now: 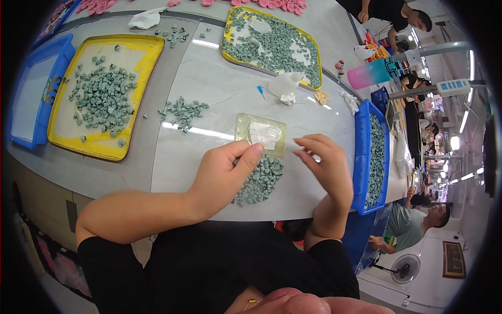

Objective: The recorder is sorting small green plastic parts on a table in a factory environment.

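Observation:
My left hand (pixel 226 166) is closed in a pinch over the near left edge of a yellowish square mat (pixel 243 125). Whatever sits between its thumb and forefinger is too small or hidden to make out. On the mat lies a crumpled white sheet (pixel 257 131) with a clear, round shiny spot (pixel 273 134). To the right of the mat, my right hand (pixel 328 159) is raised, its thumb and forefinger apart with nothing visible between them. A heap of small grey-green pieces (pixel 264 178) spreads below the mat, partly hidden by my left hand.
A white squeeze bottle (pixel 285 83) and a blue tapered tip (pixel 261 91) stand beyond the mat. Yellow-rimmed trays (pixel 138 94) of grey-green pieces lie left and far. A blue bin (pixel 361 157) borders the right, a loose pile (pixel 184 112) the left. Other people work at far right.

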Motion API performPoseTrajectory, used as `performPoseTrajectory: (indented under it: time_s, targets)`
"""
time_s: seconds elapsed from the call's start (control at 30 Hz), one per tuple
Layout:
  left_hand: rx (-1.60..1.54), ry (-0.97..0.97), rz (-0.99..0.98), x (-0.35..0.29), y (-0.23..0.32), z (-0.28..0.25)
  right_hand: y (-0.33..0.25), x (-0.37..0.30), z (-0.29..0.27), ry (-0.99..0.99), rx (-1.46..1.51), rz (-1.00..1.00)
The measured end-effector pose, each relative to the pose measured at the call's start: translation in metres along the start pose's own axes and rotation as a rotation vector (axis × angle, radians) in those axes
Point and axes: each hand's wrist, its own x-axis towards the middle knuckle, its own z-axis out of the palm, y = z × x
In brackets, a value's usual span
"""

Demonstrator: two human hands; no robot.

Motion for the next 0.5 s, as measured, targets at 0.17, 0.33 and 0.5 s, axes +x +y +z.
performPoseTrajectory:
  time_s: [0.17, 0.33, 0.5]
  targets:
    - [0.081, 0.05, 0.019, 0.002, -0.005, 0.002, 0.026, -0.027, -0.027, -0.2, -0.174, 0.566]
    - [0.104, 0.042, 0.029, 0.007, -0.004, 0.005, 0.046, -0.035, -0.025, -0.37, -0.188, 0.64]
    - [0.094, 0.035, 0.005, 0.009, -0.005, 0.008, 0.053, -0.034, -0.024, -0.465, -0.181, 0.546]
